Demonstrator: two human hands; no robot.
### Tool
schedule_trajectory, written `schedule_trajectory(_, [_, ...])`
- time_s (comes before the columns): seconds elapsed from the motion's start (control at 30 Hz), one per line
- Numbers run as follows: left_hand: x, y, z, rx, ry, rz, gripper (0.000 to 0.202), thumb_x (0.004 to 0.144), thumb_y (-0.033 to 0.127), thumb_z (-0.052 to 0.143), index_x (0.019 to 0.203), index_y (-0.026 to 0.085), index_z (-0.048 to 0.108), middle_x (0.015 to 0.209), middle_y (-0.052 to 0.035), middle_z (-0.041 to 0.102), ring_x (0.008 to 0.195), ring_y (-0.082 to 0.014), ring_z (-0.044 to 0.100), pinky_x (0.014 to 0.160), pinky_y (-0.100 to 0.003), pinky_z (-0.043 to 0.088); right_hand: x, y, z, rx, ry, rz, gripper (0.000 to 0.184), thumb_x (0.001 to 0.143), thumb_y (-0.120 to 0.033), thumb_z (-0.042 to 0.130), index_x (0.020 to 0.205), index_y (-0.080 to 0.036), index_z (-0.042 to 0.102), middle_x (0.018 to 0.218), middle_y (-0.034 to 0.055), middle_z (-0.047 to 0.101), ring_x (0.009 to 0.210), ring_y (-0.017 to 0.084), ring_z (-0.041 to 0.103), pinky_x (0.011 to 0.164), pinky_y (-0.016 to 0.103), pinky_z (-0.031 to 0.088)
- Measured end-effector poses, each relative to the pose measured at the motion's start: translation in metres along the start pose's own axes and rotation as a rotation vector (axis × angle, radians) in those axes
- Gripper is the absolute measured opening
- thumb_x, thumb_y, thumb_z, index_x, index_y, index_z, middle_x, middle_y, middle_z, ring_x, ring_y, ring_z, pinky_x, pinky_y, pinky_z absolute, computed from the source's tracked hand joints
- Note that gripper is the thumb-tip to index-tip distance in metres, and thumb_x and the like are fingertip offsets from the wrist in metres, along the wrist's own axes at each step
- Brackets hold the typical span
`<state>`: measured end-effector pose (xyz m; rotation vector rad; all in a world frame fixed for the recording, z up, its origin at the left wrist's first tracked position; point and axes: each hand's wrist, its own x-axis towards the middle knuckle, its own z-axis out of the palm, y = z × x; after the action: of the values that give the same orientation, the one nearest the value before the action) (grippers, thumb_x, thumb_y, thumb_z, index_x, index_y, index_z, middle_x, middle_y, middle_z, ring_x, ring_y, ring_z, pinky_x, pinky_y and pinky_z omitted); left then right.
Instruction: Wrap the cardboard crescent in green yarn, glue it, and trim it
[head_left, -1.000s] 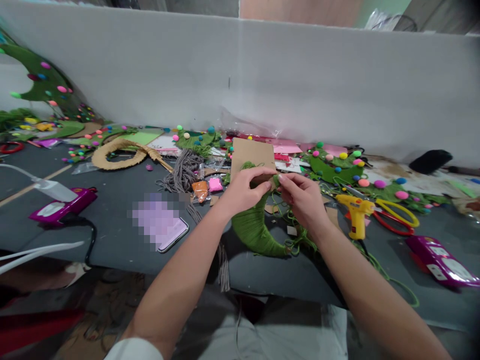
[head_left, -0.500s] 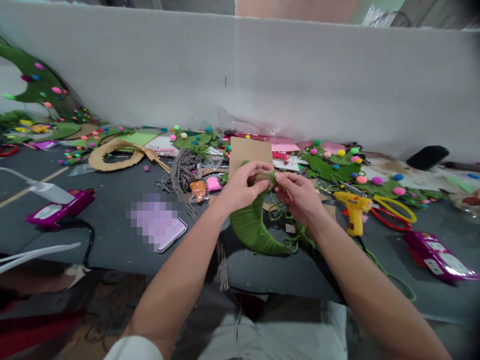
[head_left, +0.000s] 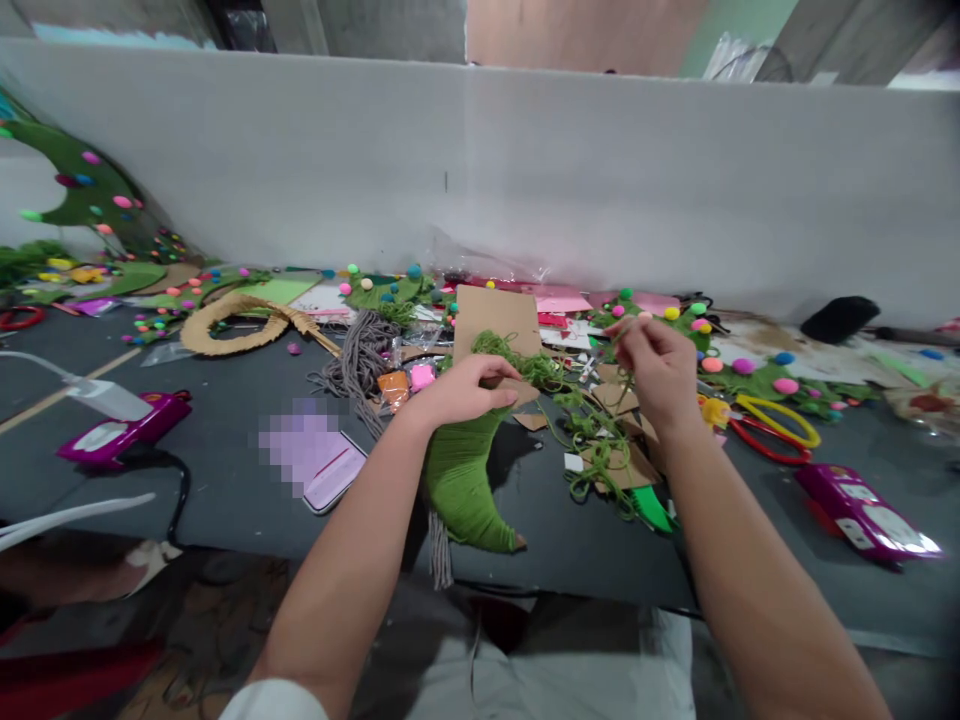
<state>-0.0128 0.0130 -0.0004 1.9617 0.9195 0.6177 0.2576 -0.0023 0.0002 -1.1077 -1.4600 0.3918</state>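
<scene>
A crescent wrapped in green yarn (head_left: 466, 485) stands on the dark table, its lower tip toward me. My left hand (head_left: 457, 392) is closed around its upper end, where a bare brown tip pokes out beside the fingers. Off to the right and raised, my right hand (head_left: 658, 362) pinches a strand of green yarn. Below that hand lies a loose tangle of green yarn (head_left: 600, 432) over brown cardboard scraps (head_left: 634, 465). A tan cardboard sheet (head_left: 491, 315) is behind the crescent.
Scissors (head_left: 780, 425) and a mostly hidden yellow glue gun (head_left: 715, 411) lie right of my right wrist. Purple power strips (head_left: 866, 510) flank the work area. A phone (head_left: 337, 478), grey yarn (head_left: 364, 355) and a straw-coloured ring (head_left: 196, 330) are on the left.
My right hand has moved away from the crescent's upper end, up and to the right, with a yarn strand. The crescent and my left hand have shifted slightly left and down.
</scene>
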Motion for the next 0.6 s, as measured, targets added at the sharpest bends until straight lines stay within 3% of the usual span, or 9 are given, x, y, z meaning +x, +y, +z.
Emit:
schedule_trajectory(0.07, [0.002, -0.002, 0.000, 0.037, 0.094, -0.048, 0.029, 0.080, 0.029, 0.068, 0.103, 0.013, 0.068, 0.086, -0.0053, 0.066, 0.078, -0.0172, 0.060, 0.071, -0.030, 0.045, 0.003, 0.002, -0.001, 0.069, 0.055, 0.055, 0.025, 0.089, -0.036, 0.056, 0.074, -0.018, 0.066, 0.069, 0.0029, 0.057, 0.057, 0.012, 0.043, 0.052, 0.027, 0.032])
schedule_trajectory(0.2, [0.002, -0.002, 0.002, -0.166, 0.152, 0.023, 0.046, 0.080, 0.029, 0.069, 0.124, 0.016, 0.063, 0.093, -0.0065, 0.066, 0.084, -0.0172, 0.060, 0.073, -0.029, 0.046, 0.000, -0.009, -0.003, 0.068, -0.267, 0.178, 0.022, 0.086, -0.031, 0.059, 0.071, -0.017, 0.069, 0.057, -0.0002, 0.048, 0.053, 0.011, 0.040, 0.050, 0.026, 0.028])
schedule_trajectory(0.27, [0.001, 0.002, 0.007, -0.331, 0.055, 0.077, 0.063, 0.080, 0.031, 0.071, 0.139, 0.019, 0.053, 0.092, -0.0050, 0.065, 0.083, -0.0163, 0.059, 0.073, -0.028, 0.045, -0.007, -0.024, 0.000, 0.116, -0.408, 0.170, 0.028, 0.089, -0.035, 0.058, 0.073, -0.016, 0.070, 0.056, -0.0007, 0.046, 0.053, 0.011, 0.039, 0.050, 0.026, 0.028])
schedule_trajectory(0.33, [0.000, 0.007, 0.017, -0.469, -0.121, 0.115, 0.077, 0.078, 0.034, 0.074, 0.147, 0.022, 0.043, 0.086, -0.0023, 0.062, 0.078, -0.0151, 0.058, 0.071, -0.026, 0.044, -0.015, -0.042, 0.007, 0.117, -0.463, 0.105, 0.032, 0.090, -0.040, 0.059, 0.073, -0.016, 0.070, 0.059, 0.0001, 0.049, 0.056, 0.011, 0.042, 0.052, 0.026, 0.031])
schedule_trajectory(0.43, [-0.001, 0.014, 0.031, -0.585, -0.336, 0.134, 0.084, 0.078, 0.036, 0.076, 0.151, 0.024, 0.036, 0.076, 0.0012, 0.058, 0.070, -0.0131, 0.054, 0.065, -0.024, 0.040, -0.023, -0.062, 0.020, 0.146, -0.302, 0.010, 0.033, 0.090, -0.043, 0.062, 0.071, -0.017, 0.067, 0.060, -0.0005, 0.052, 0.056, 0.010, 0.044, 0.053, 0.025, 0.034])
schedule_trajectory(0.5, [-0.001, 0.018, 0.037, -0.576, -0.413, 0.121, 0.074, 0.079, 0.037, 0.075, 0.145, 0.021, 0.045, 0.075, 0.0011, 0.056, 0.068, -0.0120, 0.052, 0.063, -0.023, 0.038, -0.023, -0.064, 0.024, 0.151, -0.143, -0.019, 0.032, 0.089, -0.043, 0.063, 0.072, -0.017, 0.067, 0.060, -0.0010, 0.052, 0.056, 0.010, 0.045, 0.053, 0.025, 0.035])
schedule_trajectory(0.6, [0.000, 0.020, 0.040, -0.527, -0.547, 0.124, 0.050, 0.079, 0.041, 0.075, 0.121, 0.017, 0.064, 0.086, -0.0033, 0.062, 0.075, -0.0132, 0.055, 0.067, -0.022, 0.043, -0.014, -0.052, 0.021, 0.146, 0.076, -0.031, 0.033, 0.089, -0.042, 0.065, 0.067, -0.017, 0.066, 0.060, -0.0007, 0.052, 0.055, 0.009, 0.043, 0.051, 0.024, 0.033])
